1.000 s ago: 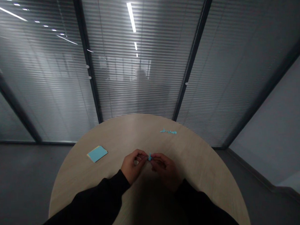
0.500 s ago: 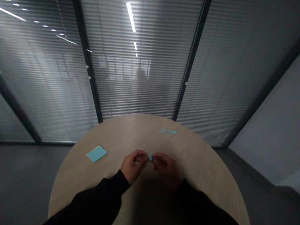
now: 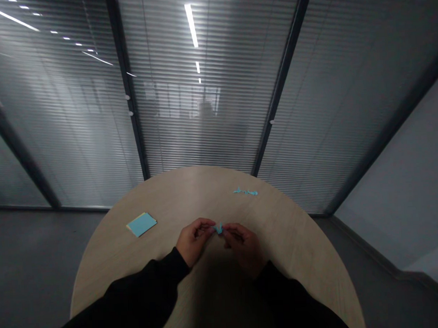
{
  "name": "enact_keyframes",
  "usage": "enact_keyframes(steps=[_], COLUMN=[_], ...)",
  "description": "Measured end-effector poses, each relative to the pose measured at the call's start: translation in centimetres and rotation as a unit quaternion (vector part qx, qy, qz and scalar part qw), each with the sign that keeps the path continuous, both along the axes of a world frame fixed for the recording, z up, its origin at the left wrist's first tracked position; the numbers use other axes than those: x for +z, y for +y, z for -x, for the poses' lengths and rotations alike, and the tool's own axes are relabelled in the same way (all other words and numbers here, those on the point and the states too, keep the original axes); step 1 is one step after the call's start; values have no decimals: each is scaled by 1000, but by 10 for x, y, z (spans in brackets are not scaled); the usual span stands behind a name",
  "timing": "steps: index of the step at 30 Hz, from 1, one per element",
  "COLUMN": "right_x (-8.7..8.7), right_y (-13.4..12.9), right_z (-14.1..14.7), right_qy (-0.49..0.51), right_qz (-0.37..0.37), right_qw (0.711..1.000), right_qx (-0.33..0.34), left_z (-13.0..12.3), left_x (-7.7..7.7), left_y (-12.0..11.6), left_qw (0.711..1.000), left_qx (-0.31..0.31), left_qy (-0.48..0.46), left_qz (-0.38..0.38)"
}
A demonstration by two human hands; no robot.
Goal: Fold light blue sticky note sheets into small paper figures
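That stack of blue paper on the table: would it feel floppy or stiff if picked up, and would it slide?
The stack of blue paper looks thin and flat, so it's probably light and somewhat bendy, though likely firmer than a single sheet. Lying flat on the smooth round table, it seems unlikely to roll or tip, but a push might slide it.

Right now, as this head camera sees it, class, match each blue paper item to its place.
Items:
1. small folded blue paper
2. pad of blue paper
3. thin blue paper strip

Places:
A. on the far part of the table, to the right of the hands
B. pinched between the left hand and the right hand
C. lying flat on the table, to the left of the hands

Pairs: 1-B, 2-C, 3-A
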State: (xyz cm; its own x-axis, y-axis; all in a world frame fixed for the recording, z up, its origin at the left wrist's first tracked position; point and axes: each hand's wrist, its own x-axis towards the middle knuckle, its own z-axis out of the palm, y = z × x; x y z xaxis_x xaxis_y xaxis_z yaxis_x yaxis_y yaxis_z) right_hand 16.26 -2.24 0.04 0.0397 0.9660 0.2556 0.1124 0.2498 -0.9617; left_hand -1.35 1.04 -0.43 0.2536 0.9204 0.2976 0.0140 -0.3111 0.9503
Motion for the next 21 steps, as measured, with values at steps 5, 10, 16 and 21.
enact_keyframes(steps=[5, 10, 16, 21], right_x=[-3, -3, 5, 10], right_y=[1, 0, -6, -7], right_z=[-1, -3, -3, -3], right_qy=[-8, -72, -200, -266], right_qz=[-9, -41, -125, -171], right_qw=[1000, 996, 969, 944], right_qx=[4, -16, -68, -93], left_z=[-1, -4, -5, -6], left_x=[-3, -2, -2, -3], left_y=[1, 2, 2, 0], left_qw=[999, 996, 983, 975], left_qx=[-2, -9, -57, -104], left_qy=[-29, -64, -112, -123], left_qz=[19, 65, 133, 152])
